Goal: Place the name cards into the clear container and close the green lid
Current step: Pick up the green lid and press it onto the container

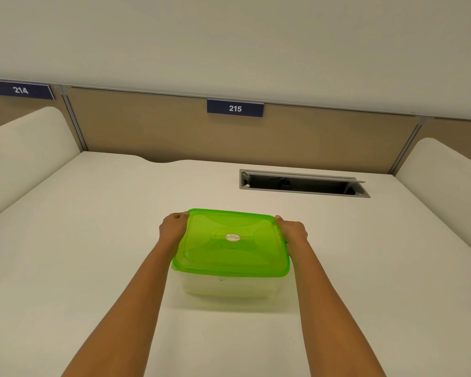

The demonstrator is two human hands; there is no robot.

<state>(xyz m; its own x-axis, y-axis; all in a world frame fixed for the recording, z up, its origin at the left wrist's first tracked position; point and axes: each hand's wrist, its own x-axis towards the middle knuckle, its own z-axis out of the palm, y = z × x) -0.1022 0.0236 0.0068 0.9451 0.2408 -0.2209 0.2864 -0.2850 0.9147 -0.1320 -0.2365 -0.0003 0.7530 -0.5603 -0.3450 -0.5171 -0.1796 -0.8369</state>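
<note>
A clear container (229,288) stands on the white desk (93,240) in front of me, with the green lid (229,254) lying on top of it. A small oval sticker sits in the middle of the lid. My left hand (172,227) grips the lid's far left corner and my right hand (292,231) grips its far right corner, fingers curled over the rim. Faint dark marks show through the lid and the front wall; I cannot tell the name cards apart inside.
An open cable slot (303,183) is set in the desk behind the container, to the right. A tan partition with number signs 214 (21,90) and 215 (235,108) closes the back. Rounded white dividers (25,148) stand on both sides.
</note>
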